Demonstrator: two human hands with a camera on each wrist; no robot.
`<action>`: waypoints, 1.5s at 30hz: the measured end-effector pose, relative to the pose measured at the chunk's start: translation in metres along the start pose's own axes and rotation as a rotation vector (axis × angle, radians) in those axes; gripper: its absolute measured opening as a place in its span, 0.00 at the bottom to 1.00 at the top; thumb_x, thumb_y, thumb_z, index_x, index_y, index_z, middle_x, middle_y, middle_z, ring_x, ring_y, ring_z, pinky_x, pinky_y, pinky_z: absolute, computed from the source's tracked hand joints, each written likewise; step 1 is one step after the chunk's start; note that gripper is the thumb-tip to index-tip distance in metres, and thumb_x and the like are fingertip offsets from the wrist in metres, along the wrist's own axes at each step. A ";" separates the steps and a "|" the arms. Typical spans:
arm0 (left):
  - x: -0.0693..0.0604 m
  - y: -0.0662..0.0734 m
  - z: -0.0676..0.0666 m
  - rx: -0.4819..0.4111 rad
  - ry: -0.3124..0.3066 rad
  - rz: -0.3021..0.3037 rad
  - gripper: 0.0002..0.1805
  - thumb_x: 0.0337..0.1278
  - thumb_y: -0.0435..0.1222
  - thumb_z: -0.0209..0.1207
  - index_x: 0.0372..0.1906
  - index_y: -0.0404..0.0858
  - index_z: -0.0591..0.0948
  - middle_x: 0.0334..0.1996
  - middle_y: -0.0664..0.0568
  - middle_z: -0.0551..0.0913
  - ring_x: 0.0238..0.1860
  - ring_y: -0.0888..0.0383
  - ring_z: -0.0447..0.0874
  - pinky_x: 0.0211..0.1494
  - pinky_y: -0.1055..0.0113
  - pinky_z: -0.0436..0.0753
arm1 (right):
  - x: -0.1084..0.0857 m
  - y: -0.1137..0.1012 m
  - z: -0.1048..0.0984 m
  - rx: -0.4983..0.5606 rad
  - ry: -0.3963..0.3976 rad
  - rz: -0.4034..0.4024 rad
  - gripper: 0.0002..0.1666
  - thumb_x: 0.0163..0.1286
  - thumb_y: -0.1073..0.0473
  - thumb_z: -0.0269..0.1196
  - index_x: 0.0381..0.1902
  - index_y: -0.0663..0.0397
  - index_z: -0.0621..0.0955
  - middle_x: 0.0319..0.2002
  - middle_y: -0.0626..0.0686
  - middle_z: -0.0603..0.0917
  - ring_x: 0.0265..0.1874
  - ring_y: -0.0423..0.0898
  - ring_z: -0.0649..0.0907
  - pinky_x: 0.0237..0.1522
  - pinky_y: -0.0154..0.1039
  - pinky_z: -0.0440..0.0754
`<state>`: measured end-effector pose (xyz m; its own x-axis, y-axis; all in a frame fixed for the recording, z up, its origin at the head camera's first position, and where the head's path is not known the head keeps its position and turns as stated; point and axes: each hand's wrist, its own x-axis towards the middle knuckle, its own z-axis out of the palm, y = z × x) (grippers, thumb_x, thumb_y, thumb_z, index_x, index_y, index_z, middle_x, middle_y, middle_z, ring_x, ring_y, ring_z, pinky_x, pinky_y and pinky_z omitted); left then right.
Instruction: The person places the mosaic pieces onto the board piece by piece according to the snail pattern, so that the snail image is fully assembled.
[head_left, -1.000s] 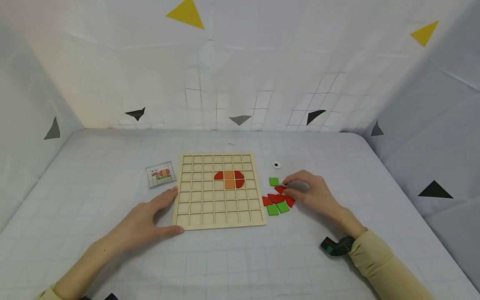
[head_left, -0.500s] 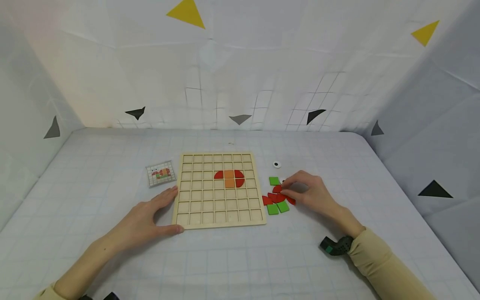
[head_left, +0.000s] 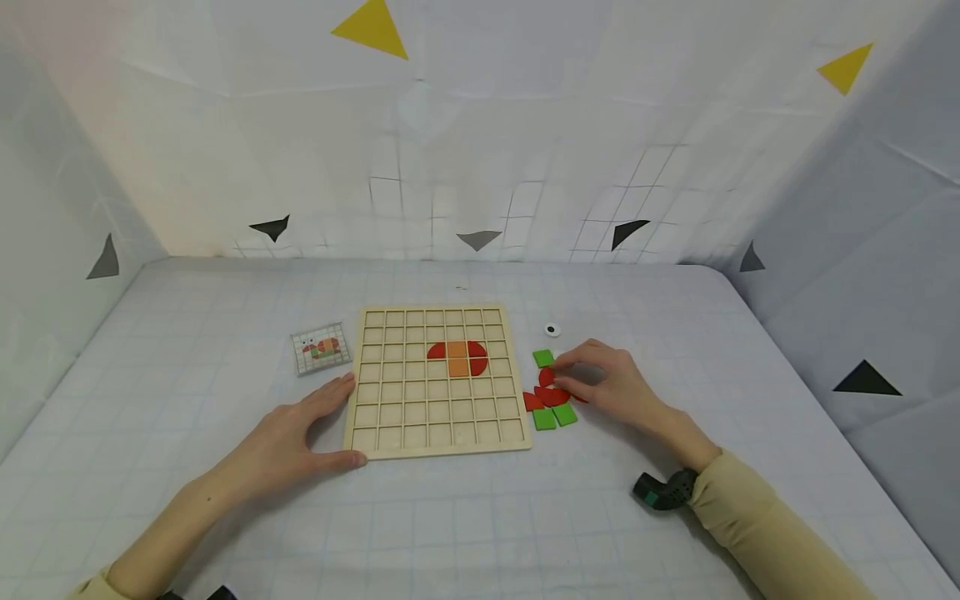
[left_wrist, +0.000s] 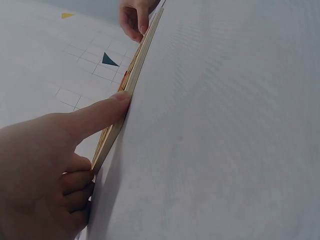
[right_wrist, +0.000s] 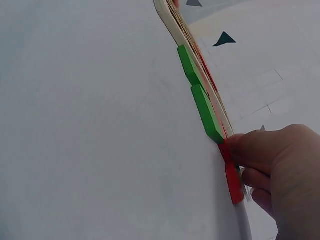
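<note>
My left hand (head_left: 281, 442) rests against the front left corner of the wooden grid board (head_left: 405, 408). Its thumb touches the front edge and its spread fingers lie along the left side. On the board, red rounded pieces (head_left: 478, 358) flank orange squares (head_left: 457, 358). To the right of the board, my right hand (head_left: 611, 385) pinches a red quarter-circle piece (head_left: 547, 377) between thumb and forefinger, low over the table. Just beyond those fingertips lies a green square (head_left: 543, 358). Several red pieces (head_left: 551, 397) and two green squares (right_wrist: 207, 112) sit nearer the board's right edge.
A small picture card (head_left: 321, 348) with a coloured pattern lies left of the board. One white eye disc (head_left: 552, 330) is beyond the right hand. White cloth walls (head_left: 480, 150) with yellow and dark shapes stand behind and at the sides.
My right hand has shifted slightly left with the red quarter-circle piece, which has turned. The far green square has tilted, and an eye disc by the fingertips is now hidden. The left hand stays put.
</note>
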<state>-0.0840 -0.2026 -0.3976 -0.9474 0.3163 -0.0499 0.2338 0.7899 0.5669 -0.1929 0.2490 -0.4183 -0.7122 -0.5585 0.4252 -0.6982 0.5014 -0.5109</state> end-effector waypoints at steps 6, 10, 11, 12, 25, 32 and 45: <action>0.000 0.000 0.001 0.004 0.005 -0.001 0.58 0.45 0.70 0.64 0.78 0.44 0.61 0.78 0.51 0.60 0.76 0.41 0.58 0.71 0.36 0.65 | 0.007 -0.007 0.008 0.003 -0.003 0.015 0.18 0.54 0.64 0.77 0.44 0.51 0.88 0.40 0.42 0.87 0.42 0.39 0.82 0.48 0.26 0.78; 0.000 0.000 0.001 0.002 0.002 -0.001 0.57 0.46 0.70 0.64 0.78 0.44 0.61 0.78 0.51 0.59 0.76 0.41 0.58 0.71 0.36 0.64 | 0.011 -0.009 0.012 -0.004 -0.011 0.031 0.18 0.55 0.62 0.77 0.45 0.50 0.88 0.40 0.42 0.87 0.43 0.39 0.82 0.49 0.29 0.79; 0.000 0.000 0.001 0.001 0.002 -0.002 0.57 0.46 0.70 0.64 0.78 0.44 0.61 0.78 0.51 0.59 0.76 0.41 0.58 0.71 0.35 0.64 | 0.011 -0.009 0.013 -0.005 -0.012 0.037 0.18 0.56 0.62 0.77 0.46 0.50 0.88 0.41 0.42 0.87 0.43 0.39 0.82 0.49 0.30 0.80; 0.000 0.000 0.001 0.000 0.001 -0.002 0.57 0.46 0.70 0.64 0.78 0.45 0.61 0.78 0.52 0.59 0.76 0.41 0.58 0.71 0.35 0.63 | 0.012 -0.009 0.014 -0.006 -0.014 0.041 0.18 0.56 0.62 0.77 0.46 0.50 0.88 0.41 0.42 0.86 0.44 0.39 0.82 0.49 0.31 0.80; 0.000 0.000 0.001 0.008 0.008 0.006 0.57 0.46 0.70 0.64 0.78 0.44 0.62 0.78 0.52 0.60 0.76 0.42 0.58 0.71 0.36 0.64 | 0.024 -0.012 0.029 0.018 -0.003 0.007 0.17 0.58 0.59 0.76 0.46 0.48 0.87 0.41 0.42 0.87 0.41 0.39 0.80 0.47 0.35 0.79; 0.000 0.000 0.001 0.001 0.004 0.006 0.58 0.46 0.70 0.64 0.78 0.43 0.61 0.78 0.52 0.59 0.77 0.43 0.57 0.71 0.38 0.64 | 0.022 -0.012 0.029 0.008 0.014 0.027 0.18 0.57 0.59 0.76 0.47 0.49 0.87 0.40 0.44 0.87 0.41 0.40 0.82 0.47 0.39 0.81; 0.000 0.001 0.001 -0.002 0.008 0.009 0.57 0.46 0.69 0.65 0.78 0.44 0.61 0.78 0.53 0.60 0.77 0.43 0.58 0.71 0.39 0.66 | 0.019 -0.013 0.028 0.001 0.042 0.102 0.17 0.58 0.60 0.76 0.46 0.50 0.87 0.41 0.44 0.86 0.42 0.39 0.82 0.45 0.37 0.82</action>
<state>-0.0837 -0.2015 -0.3981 -0.9471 0.3187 -0.0380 0.2417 0.7860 0.5690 -0.1955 0.2133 -0.4239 -0.7820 -0.4762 0.4021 -0.6219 0.5535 -0.5540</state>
